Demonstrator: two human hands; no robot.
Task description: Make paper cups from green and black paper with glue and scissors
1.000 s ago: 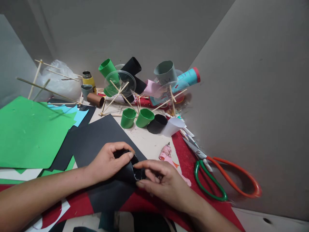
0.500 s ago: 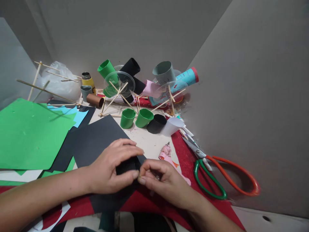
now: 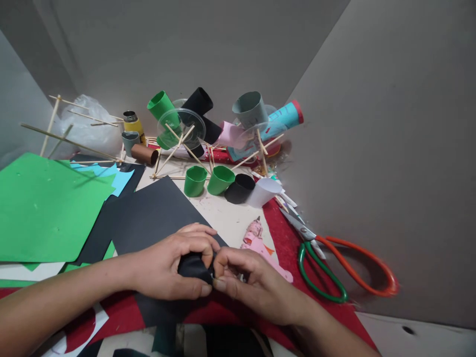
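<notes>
Low in the middle of the head view, a small rolled piece of black paper (image 3: 194, 267) sits between both hands. My left hand (image 3: 178, 263) curls round it from the left, thumb below and fingers above. My right hand (image 3: 249, 282) pinches its right edge; fingertips of both hands nearly meet there, and the exact grip is partly hidden. Under the hands lies a large black sheet (image 3: 156, 213). Just right of them rests a pink glue gun (image 3: 256, 243). Two green paper cups (image 3: 195, 181), a black one (image 3: 240, 189) and a white one (image 3: 265, 192) stand behind.
Scissors (image 3: 305, 233) with orange and green handles lie at the right. Green sheets (image 3: 48, 208) are stacked left. Behind stand a stick frame with clear discs (image 3: 182, 128) and paper tubes, a yellow bottle (image 3: 134, 124) and a plastic bag (image 3: 92, 124). Grey walls enclose the back and right.
My left fingers have bent down and closed round the black paper roll, which shows more clearly. My right hand stays at its right edge. The whole view has shifted slightly.
</notes>
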